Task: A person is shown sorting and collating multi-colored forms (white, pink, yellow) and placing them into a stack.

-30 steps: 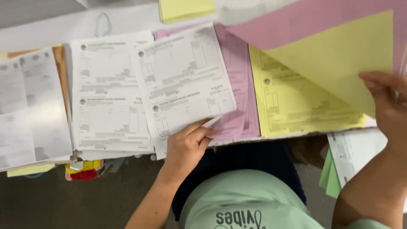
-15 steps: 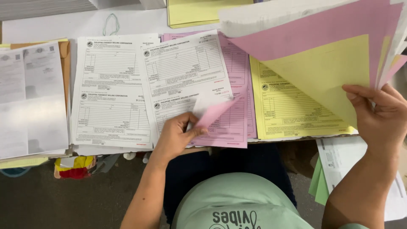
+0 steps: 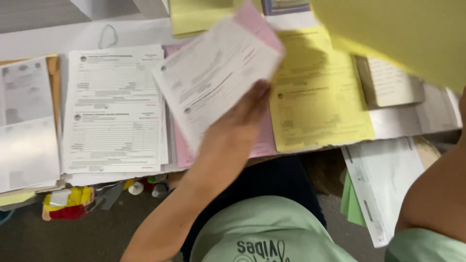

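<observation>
Gripped in the left hand (image 3: pixel 242 114), 1 white form (image 3: pixel 213 77) with a pink sheet (image 3: pixel 255 22) behind is lifted over the yellow form (image 3: pixel 315 97); right grip can't be told.

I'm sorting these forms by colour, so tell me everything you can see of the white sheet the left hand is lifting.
The white form is a printed paper sheet with ruled boxes and lines of text, motion-blurred. It is raised off the desk and tilted, its long side slanting up to the right. A pink sheet lies directly behind it, showing past its upper edge. The left hand grips its lower right edge. It hangs above the pink stack, beside the yellow form.
</observation>
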